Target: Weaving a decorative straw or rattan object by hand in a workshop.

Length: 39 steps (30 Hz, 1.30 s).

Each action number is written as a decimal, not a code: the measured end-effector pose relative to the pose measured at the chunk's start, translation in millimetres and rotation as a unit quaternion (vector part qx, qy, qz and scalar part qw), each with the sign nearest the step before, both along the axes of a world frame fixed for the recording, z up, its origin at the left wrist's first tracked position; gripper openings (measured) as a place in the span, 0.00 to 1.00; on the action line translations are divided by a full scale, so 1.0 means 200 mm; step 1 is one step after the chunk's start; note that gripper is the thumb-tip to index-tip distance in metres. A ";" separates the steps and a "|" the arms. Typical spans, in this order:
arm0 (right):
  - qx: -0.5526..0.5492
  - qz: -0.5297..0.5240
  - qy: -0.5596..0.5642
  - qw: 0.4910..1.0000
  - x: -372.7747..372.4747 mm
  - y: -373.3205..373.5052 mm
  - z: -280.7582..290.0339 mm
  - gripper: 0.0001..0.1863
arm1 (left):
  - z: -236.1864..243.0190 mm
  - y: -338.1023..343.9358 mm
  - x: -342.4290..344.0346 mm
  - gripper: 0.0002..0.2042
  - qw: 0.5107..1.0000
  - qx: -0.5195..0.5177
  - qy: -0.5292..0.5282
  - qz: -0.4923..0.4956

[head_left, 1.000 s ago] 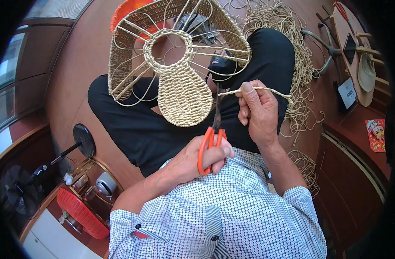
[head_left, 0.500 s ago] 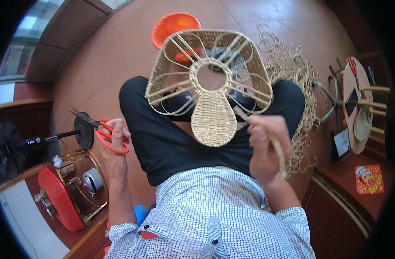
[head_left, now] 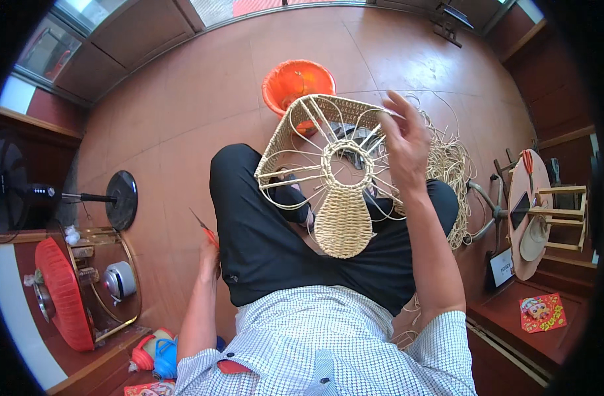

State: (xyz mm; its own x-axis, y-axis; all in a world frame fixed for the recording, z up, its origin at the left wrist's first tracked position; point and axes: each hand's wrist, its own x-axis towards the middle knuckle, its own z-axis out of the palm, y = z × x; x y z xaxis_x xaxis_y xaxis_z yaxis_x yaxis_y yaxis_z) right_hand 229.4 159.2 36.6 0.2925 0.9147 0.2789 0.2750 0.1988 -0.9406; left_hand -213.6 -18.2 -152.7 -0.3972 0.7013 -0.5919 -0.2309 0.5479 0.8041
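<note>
You sit with your knees apart, and the basket (head_left: 347,107) lies between your legs, its woven paddle (head_left: 343,228) pointing back toward you. From the round ring (head_left: 327,165) at its middle, pale spokes and loops fan out to the woven wall, and your footwear shows through the gaps. Your left hand (head_left: 209,259) is down beside your left thigh, wrapped around the red handles of the scissors (head_left: 208,232), with the blades pointing forward and away from the basket. Your right hand (head_left: 409,142) is raised at the basket's right side, its fingers parted and somewhat blurred; you cannot tell from this view whether they touch the wall. Past the basket's far left side stands 1 orange bin (head_left: 275,98). Loose cord (head_left: 455,162) lies heaped on the floor (head_left: 157,171) beyond your right knee, and 1 black fan (head_left: 5,178) stands off to your left.
</note>
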 end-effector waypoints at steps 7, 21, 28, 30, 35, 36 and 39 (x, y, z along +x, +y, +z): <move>-0.061 -0.058 -0.265 0.961 0.27 -0.44 -0.14 0.13 | -0.47 -0.09 -0.02 0.11 0.984 -0.075 0.109 -0.116; -0.039 0.087 -0.401 0.911 0.10 -0.84 -0.13 0.19 | -0.07 0.28 -0.06 0.10 0.917 0.105 0.347 -0.167; -0.056 0.043 -0.353 0.933 0.09 -0.79 -0.20 0.13 | 0.71 0.32 0.47 0.08 0.870 0.289 0.396 -0.063; -0.056 0.034 -0.334 0.940 0.09 -0.75 -0.21 0.13 | 0.80 0.28 0.63 0.06 0.734 0.373 0.485 -0.295; -0.050 -0.004 -0.287 0.957 0.09 -0.71 -0.21 0.13 | 0.70 0.28 0.85 0.15 0.589 0.367 0.553 -0.461; -0.043 -0.007 -0.279 0.959 0.10 -0.69 -0.21 0.12 | 0.67 0.30 0.85 0.15 0.592 0.373 0.550 -0.456; -0.104 -0.021 -0.235 0.966 0.13 -0.57 -0.21 0.10 | 0.62 0.40 0.85 0.07 0.537 0.295 0.564 -0.554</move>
